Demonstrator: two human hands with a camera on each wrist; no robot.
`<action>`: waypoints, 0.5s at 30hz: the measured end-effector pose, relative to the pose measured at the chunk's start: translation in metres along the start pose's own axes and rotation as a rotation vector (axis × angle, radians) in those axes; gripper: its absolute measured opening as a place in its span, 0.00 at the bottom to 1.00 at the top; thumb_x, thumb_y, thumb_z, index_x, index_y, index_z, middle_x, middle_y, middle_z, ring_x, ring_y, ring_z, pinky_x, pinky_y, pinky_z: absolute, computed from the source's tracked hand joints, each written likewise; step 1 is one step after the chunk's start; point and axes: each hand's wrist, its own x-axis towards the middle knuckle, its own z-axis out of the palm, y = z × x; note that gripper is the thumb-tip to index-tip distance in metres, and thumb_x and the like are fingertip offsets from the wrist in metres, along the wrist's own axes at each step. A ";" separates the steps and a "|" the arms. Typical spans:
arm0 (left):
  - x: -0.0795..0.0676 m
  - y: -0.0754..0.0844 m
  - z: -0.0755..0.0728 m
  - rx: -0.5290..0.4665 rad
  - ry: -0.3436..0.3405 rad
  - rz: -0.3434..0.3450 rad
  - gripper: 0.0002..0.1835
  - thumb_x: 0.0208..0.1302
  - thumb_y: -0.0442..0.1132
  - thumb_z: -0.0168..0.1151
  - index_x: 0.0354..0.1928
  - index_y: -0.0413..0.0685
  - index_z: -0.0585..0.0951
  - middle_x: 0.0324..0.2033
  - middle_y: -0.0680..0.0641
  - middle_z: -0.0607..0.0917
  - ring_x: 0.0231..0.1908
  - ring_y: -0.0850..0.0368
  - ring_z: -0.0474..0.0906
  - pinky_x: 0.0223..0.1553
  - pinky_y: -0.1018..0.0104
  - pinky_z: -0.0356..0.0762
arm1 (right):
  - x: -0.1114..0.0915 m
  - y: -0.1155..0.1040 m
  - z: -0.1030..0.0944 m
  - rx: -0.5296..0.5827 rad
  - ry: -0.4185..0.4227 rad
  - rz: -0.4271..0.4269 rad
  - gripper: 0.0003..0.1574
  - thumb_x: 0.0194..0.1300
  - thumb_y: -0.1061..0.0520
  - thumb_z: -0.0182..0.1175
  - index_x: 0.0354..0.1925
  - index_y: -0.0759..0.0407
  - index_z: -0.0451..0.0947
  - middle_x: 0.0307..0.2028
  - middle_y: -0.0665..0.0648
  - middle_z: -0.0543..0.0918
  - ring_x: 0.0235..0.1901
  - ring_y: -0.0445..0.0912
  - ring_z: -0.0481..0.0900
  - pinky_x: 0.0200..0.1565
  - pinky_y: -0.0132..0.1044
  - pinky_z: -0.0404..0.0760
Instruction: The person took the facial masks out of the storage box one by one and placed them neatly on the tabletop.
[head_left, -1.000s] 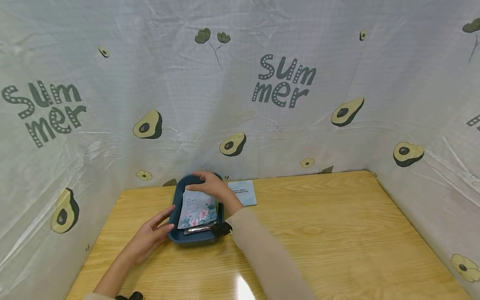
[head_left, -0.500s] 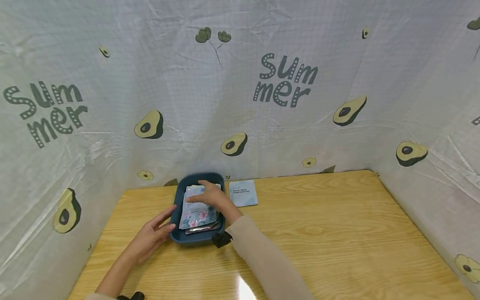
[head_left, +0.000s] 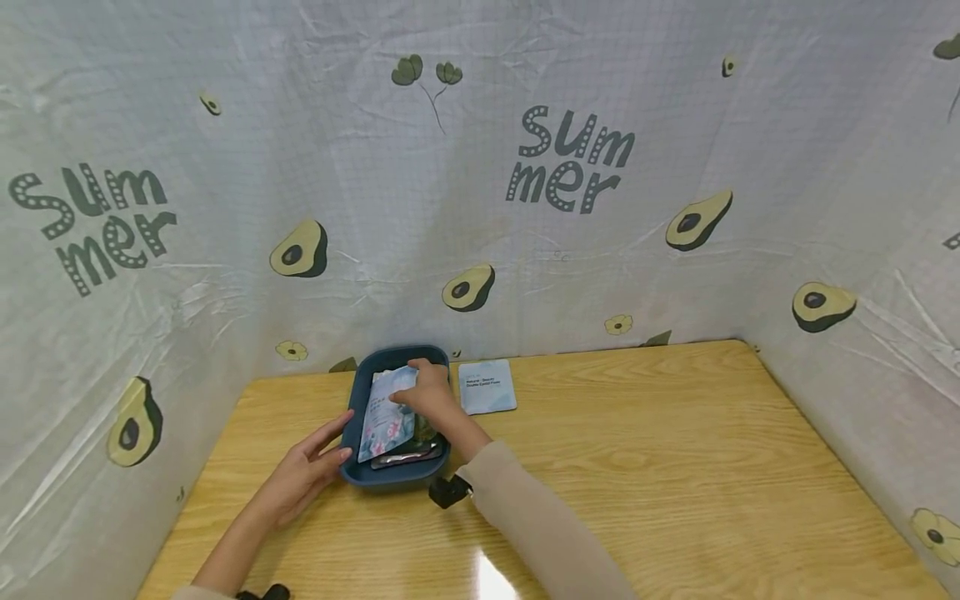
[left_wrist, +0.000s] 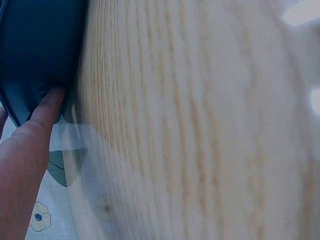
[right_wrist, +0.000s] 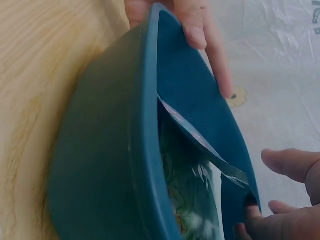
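Note:
A dark blue plastic bin (head_left: 393, 483) holds several flat packets. On top lies a pale blue flower-printed sachet (head_left: 386, 425), tilted with its right side raised. My right hand (head_left: 435, 393) reaches into the bin at that raised side. In the right wrist view its fingertips (right_wrist: 253, 212) touch by the sachet's far end, while the thumb stands apart above it. Below the sachet shows a green packet (head_left: 424, 429) and a silvery packet edge (head_left: 405, 457). My left hand (head_left: 300, 475) rests straight fingers and thumb against the bin's left side.
A small pale blue printed sachet (head_left: 487, 387) lies flat on the wooden table (head_left: 637, 450), right of the bin. A whitish cloth with avocado prints (head_left: 555, 292) hangs behind the table and at both sides.
My right hand has shifted a little right and toward me over the bin. The flower-printed sachet has tipped up at its right, uncovering the green packet. My left hand stays put.

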 end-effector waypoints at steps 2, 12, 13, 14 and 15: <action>0.000 0.000 0.000 0.004 0.000 -0.004 0.39 0.77 0.37 0.56 0.82 0.49 0.49 0.79 0.36 0.43 0.67 0.57 0.66 0.58 0.67 0.77 | 0.000 0.000 0.000 0.015 0.006 -0.007 0.39 0.62 0.60 0.73 0.70 0.56 0.72 0.70 0.70 0.64 0.64 0.62 0.72 0.52 0.51 0.81; 0.000 0.001 0.003 0.014 0.013 -0.020 0.39 0.77 0.38 0.57 0.82 0.50 0.49 0.79 0.38 0.44 0.69 0.53 0.64 0.58 0.67 0.77 | 0.002 0.006 0.004 0.113 -0.134 -0.054 0.46 0.60 0.66 0.73 0.73 0.60 0.67 0.70 0.63 0.71 0.63 0.56 0.75 0.54 0.46 0.83; 0.000 0.000 0.002 0.011 0.011 -0.014 0.39 0.77 0.38 0.57 0.82 0.50 0.49 0.79 0.37 0.44 0.68 0.55 0.65 0.58 0.67 0.77 | 0.003 0.006 0.005 0.111 -0.144 -0.052 0.48 0.58 0.67 0.73 0.73 0.59 0.66 0.71 0.63 0.70 0.63 0.56 0.75 0.53 0.45 0.83; 0.000 0.000 0.001 0.010 0.006 -0.007 0.39 0.77 0.37 0.56 0.82 0.49 0.49 0.79 0.37 0.44 0.67 0.57 0.66 0.58 0.67 0.77 | 0.003 0.006 0.006 0.111 -0.155 -0.048 0.49 0.57 0.67 0.74 0.74 0.58 0.66 0.71 0.62 0.69 0.61 0.55 0.75 0.50 0.44 0.83; -0.001 0.000 0.001 0.012 0.003 -0.002 0.39 0.78 0.37 0.55 0.82 0.49 0.48 0.79 0.37 0.44 0.66 0.59 0.66 0.58 0.68 0.77 | 0.003 0.007 0.007 0.119 -0.172 -0.045 0.51 0.56 0.69 0.74 0.74 0.57 0.65 0.72 0.62 0.69 0.59 0.55 0.77 0.47 0.43 0.84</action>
